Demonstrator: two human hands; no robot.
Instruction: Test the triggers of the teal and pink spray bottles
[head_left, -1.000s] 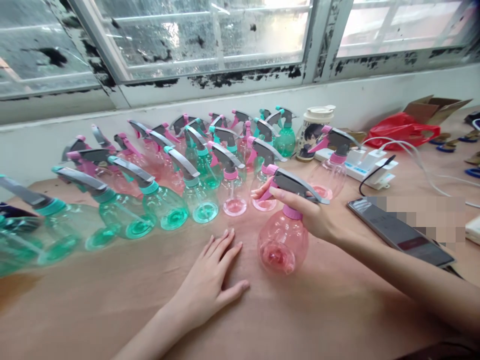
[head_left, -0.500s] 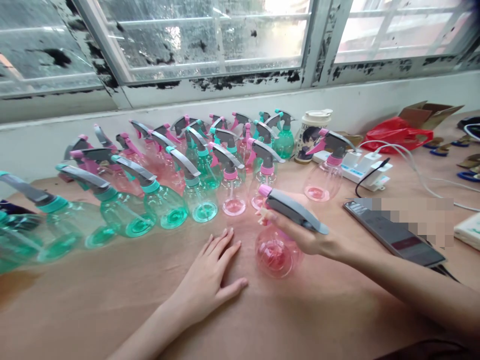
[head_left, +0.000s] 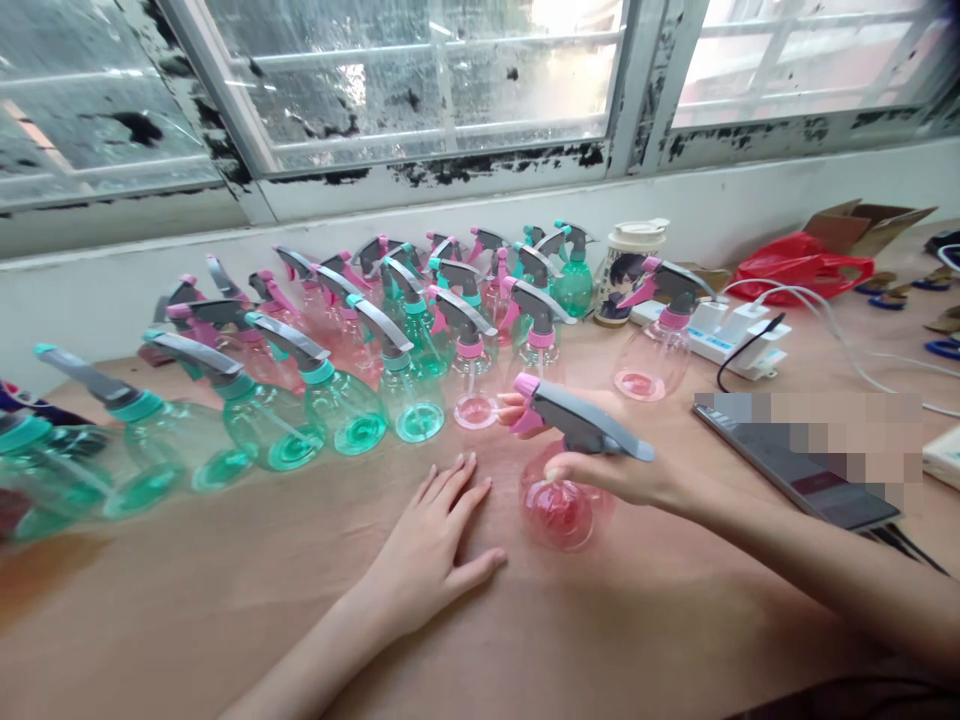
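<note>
A pink see-through spray bottle [head_left: 566, 515] with a grey and pink trigger head [head_left: 577, 415] is at the middle right of the table. My right hand [head_left: 622, 475] is round its neck, with the thumb on the near side and the fingers reaching out past the trigger on the far side. The grip looks loose. My left hand [head_left: 439, 550] lies flat on the table to the left of this bottle, fingers spread, holding nothing. Just beyond my hands stand another pink spray bottle [head_left: 474, 385] and a green spray bottle [head_left: 409, 400].
Several green and pink spray bottles fill the table from the left to the window wall. One pink bottle [head_left: 652, 355] stands apart near a printed cup [head_left: 626, 275]. On the right are a power strip [head_left: 739, 340], a phone [head_left: 795, 465], cables and a red bag [head_left: 802, 268].
My right thumb has come down onto the bottle's near side, and the fingers have straightened past the trigger. My left hand stays flat. The whole view has shifted slightly.
</note>
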